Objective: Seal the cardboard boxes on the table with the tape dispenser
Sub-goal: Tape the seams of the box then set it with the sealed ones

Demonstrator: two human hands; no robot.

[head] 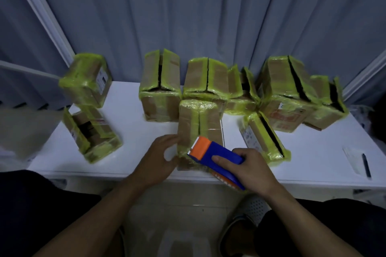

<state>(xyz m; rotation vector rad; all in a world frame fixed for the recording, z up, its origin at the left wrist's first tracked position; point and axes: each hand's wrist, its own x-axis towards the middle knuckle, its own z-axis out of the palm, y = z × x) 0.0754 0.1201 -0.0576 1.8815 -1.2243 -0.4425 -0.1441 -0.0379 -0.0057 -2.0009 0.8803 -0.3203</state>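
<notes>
Gripping the blue and orange tape dispenser [215,155], the right hand [248,170] has fingers and thumb clamped round its body. The dispenser's orange front end rests on the near end of the middle box [199,123]. The left hand [158,156] holds that box's near left corner, with the fingers curved against its left side and the thumb toward its near end. The box stands on the white table [129,131], wrapped in yellow-green tape. Behind it is a row of taped boxes [160,85], several with gaping top seams. Far to its right lies a pen [366,165].
</notes>
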